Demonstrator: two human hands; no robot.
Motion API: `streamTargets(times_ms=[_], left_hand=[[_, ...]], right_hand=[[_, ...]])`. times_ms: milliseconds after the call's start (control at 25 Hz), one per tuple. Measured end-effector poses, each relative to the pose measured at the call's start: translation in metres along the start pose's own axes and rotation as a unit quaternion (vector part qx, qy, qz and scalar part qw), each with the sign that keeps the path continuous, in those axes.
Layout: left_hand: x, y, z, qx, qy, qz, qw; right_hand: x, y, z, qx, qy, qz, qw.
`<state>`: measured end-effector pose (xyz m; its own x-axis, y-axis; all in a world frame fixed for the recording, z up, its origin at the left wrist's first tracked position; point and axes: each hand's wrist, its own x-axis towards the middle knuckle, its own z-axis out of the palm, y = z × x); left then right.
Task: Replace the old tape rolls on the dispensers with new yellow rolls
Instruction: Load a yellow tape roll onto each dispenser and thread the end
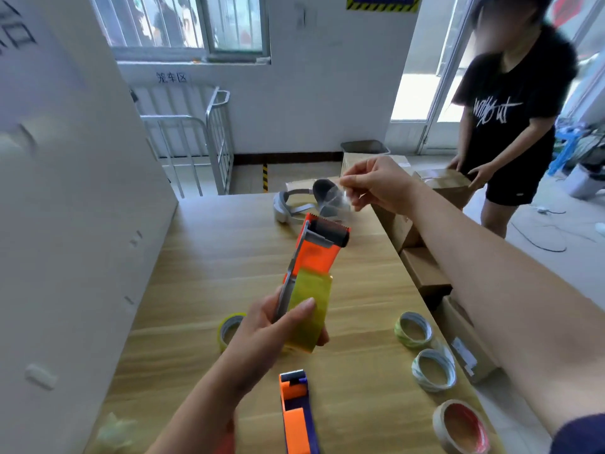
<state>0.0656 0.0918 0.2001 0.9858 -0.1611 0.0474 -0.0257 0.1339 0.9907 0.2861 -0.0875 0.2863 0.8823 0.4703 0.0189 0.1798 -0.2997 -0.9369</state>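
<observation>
While the left hand [278,326] grips an orange dispenser [322,247] at frame centre, fingers curled round its loaded yellow roll [311,309], the right hand [376,185] above it pinches a clear tape end [340,199]. Open wooden table [203,273] spreads left of centre, up to a white panel [65,191] along the left edge. Cardboard boxes [422,267] line the table's right edge. Near that edge lie two green-white rolls [414,329] and a red-cored roll [461,427]. A second dispenser [296,411] sits at bottom centre, a spare yellow roll [229,329] just left of the left hand, and a headset [294,201] at the far end.

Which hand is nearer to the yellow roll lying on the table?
Left. The left hand, holding the dispenser, is just beside the yellow roll; the right hand is far beyond it.
</observation>
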Motion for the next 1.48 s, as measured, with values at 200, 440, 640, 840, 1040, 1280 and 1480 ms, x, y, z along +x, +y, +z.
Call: streamTargets(times_ms=[200,440,640,840,1040,1280,1480], left_hand=[[0.001,0.033,0.003,0.018,0.050,0.060,0.997],[0.023,0.105,-0.015,0.035,0.031,0.136,0.990],[0.026,0.140,-0.027,0.046,0.003,0.167,0.985],[0.018,0.156,-0.026,0.041,0.043,0.198,0.978],[0.008,0.155,-0.021,0.023,0.078,0.188,0.979],[-0.023,0.145,-0.022,-0.002,0.042,0.170,0.985],[-0.028,0.144,-0.022,-0.016,0.064,0.163,0.984]], right_hand=[[0.005,-0.030,-0.012,0.000,0.047,-0.022,0.999],[0.024,-0.077,-0.006,0.103,0.123,-0.051,0.986],[0.032,-0.124,-0.012,0.179,0.130,-0.089,0.971],[0.046,-0.136,0.001,0.207,0.122,-0.086,0.967],[0.042,-0.093,0.029,0.331,0.103,-0.016,0.938],[0.033,-0.082,0.005,0.304,0.129,-0.012,0.944],[0.035,-0.084,-0.002,0.321,0.156,-0.011,0.934]])
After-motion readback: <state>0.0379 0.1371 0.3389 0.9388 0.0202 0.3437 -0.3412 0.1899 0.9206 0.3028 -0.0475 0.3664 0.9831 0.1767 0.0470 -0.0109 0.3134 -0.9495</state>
